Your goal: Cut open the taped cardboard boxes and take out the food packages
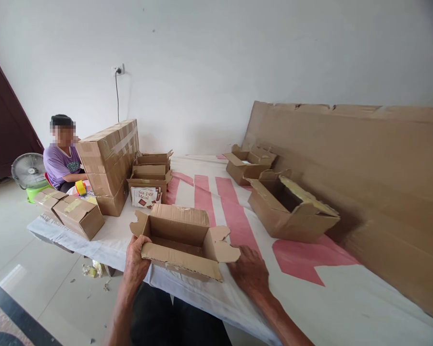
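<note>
An open cardboard box (184, 262) stands at the table's near edge, its inside visible and its end flaps folded outward. My left hand (137, 257) is closed on its left front corner, with the thumb over the rim. At the opposite end, my right hand (250, 271) is against the notched right flap, fingers curled and partly hidden behind it. Just beyond the box, a white printed packet (146, 197) marked "Su-per Meal" leans upright on another open box (149, 179).
Taped cartons (111, 163) are stacked at left, near smaller closed boxes (79, 214) and a yellow tape roll (81, 187). Two open boxes, one far (243, 170) and one nearer (292, 221), stand before a large cardboard sheet (375, 192). A person (63, 163) sits by a fan (29, 171).
</note>
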A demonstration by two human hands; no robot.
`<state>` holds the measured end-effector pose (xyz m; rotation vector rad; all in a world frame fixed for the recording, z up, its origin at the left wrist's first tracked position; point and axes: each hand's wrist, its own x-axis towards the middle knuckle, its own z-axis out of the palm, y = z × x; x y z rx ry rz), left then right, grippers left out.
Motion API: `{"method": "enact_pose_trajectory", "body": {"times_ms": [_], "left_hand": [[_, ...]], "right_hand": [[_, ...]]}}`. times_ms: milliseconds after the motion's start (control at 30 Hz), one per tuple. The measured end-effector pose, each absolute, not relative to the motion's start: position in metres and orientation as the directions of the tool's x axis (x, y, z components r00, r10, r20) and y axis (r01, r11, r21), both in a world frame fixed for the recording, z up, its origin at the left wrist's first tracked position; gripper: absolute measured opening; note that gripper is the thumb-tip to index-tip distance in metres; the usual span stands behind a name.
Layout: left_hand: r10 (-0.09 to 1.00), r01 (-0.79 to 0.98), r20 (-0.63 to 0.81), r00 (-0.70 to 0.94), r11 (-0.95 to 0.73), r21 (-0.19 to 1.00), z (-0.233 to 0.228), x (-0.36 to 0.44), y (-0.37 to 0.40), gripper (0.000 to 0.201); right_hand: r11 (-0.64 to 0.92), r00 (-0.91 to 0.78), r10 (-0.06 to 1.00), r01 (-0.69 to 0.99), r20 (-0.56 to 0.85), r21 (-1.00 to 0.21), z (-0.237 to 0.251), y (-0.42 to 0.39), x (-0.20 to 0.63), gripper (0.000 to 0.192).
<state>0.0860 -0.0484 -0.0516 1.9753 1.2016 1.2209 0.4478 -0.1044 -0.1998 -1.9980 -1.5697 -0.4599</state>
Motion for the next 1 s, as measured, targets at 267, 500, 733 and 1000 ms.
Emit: {"method": "enact_pose_trajectory", "body": {"times_ms": [267,500,733,1000], "left_hand": [[0.877,0.499,0.415,0.242,-0.479,0.722,-0.047,0.078,-0.050,0.030],[0.866,0.515,0.456,0.204,-0.491,0.702,-0.029,0.064,-0.012,0.020],[0.929,0.544,0.351,0.119,-0.356,0.760,-0.006,0.046,0.074,0.012],[0.955,0.535,0.276,0.113,-0.292,0.793,-0.007,0.045,0.136,0.023]], "right_hand": [[-0.177,0.264,0.773,0.963,0.577,-0.204,-0.196,-0.106,0.445,0.022],[-0.181,0.280,0.760,0.958,0.586,-0.224,-0.189,-0.108,0.442,0.017],[-0.161,0.262,0.754,0.963,0.603,-0.216,-0.183,-0.110,0.440,0.019],[-0.154,0.258,0.740,0.964,0.621,-0.217,-0.184,-0.110,0.442,0.019]]}}
